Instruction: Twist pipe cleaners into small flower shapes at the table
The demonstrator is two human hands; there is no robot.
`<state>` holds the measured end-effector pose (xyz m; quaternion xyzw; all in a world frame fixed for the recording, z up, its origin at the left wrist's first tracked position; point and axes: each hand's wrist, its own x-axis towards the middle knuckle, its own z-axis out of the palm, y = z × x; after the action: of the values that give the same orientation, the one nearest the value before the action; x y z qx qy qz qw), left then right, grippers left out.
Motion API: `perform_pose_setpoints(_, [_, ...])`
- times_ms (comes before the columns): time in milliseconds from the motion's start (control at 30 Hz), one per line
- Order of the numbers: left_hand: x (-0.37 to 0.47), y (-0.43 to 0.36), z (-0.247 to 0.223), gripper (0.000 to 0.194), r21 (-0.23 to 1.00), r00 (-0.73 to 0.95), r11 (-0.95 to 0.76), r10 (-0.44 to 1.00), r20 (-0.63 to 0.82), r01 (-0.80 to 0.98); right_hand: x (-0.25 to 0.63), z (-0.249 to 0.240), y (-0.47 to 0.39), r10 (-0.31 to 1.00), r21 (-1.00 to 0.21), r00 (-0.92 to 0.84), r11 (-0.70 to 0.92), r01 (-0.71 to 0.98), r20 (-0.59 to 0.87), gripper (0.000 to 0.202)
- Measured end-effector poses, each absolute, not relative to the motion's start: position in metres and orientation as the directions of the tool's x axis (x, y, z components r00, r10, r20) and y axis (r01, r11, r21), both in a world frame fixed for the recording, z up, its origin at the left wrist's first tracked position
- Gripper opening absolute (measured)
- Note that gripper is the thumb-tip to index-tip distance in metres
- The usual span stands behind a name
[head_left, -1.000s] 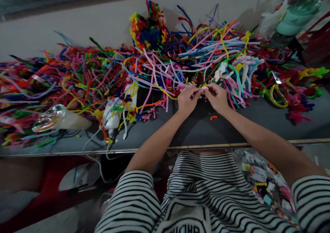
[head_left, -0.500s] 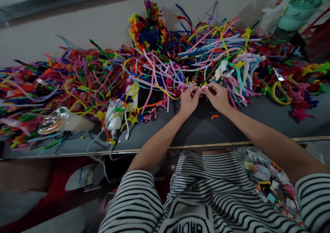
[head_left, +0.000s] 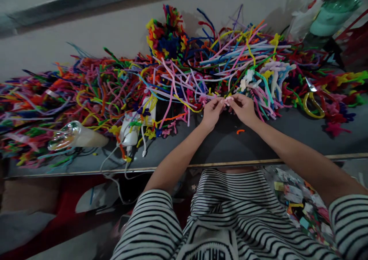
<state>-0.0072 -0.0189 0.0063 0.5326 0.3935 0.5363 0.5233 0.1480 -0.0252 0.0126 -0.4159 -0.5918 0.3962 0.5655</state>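
Nearest: striped shirt (head_left: pixel 232 202) with a chest badge (head_left: pixel 212 237); its lettering seems to start "BAL", the rest cut off by the frame. Loose packets (head_left: pixel 293 195) lie below the tabletop (head_left: pixel 172 150); print too small to read. On the tabletop, an orange scrap (head_left: pixel 240 131) sits just in front of the hands. Left hand (head_left: pixel 212 113) and right hand (head_left: pixel 245 110) meet at a small pink fuzzy piece (head_left: pixel 229 100), held above the tabletop at the near edge of the pile; both sets of fingers appear pinched on it, thumbs against fingertips, exact grip partly hidden. Handling, judged: steady it with the left, bend in small turns with the right, light pressure so the fuzz is not crushed, any wire end tucked inward. White charger (head_left: pixel 129 132) and clear cup (head_left: pixel 92 137): no legible label. Scissors (head_left: pixel 311 85) lie to the right. Beyond: coloured fuzzy stems (head_left: pixel 172 78) heaped towards the wall (head_left: pixel 100 33); green container (head_left: pixel 327 22) at far right, unmarked as far as visible.
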Motion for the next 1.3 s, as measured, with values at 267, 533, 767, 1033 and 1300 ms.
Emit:
perform_pose_setpoints(267, [-0.009,-0.025,0.015,0.022,0.876,0.06,-0.455,0.89,0.451,0.162,0.148,0.015,-0.024,0.956,-0.954,0.009,0.294,-0.057,0.294,0.051])
perform_pose_setpoints(533, [-0.012,-0.03,0.022,0.022,0.759,0.081,-0.56,0.819,0.568,0.333,0.147,0.016,-0.029,0.946,-0.947,0.044,0.322,0.0,0.321,0.052])
perform_pose_setpoints(767, [-0.011,-0.03,0.022,0.018,0.788,0.024,-0.496,0.851,0.525,0.364,0.148,0.011,-0.028,0.942,-0.94,0.007,0.335,0.064,0.336,0.041])
perform_pose_setpoints(1033, [-0.012,-0.029,0.021,0.024,0.781,0.043,-0.491,0.855,0.517,0.386,0.151,0.015,-0.03,0.92,-0.915,-0.001,0.39,0.102,0.392,0.036])
perform_pose_setpoints(1300, [-0.011,-0.028,0.021,0.02,0.78,0.055,-0.493,0.856,0.514,0.386,0.152,0.011,-0.027,0.922,-0.918,0.017,0.384,0.096,0.387,0.027])
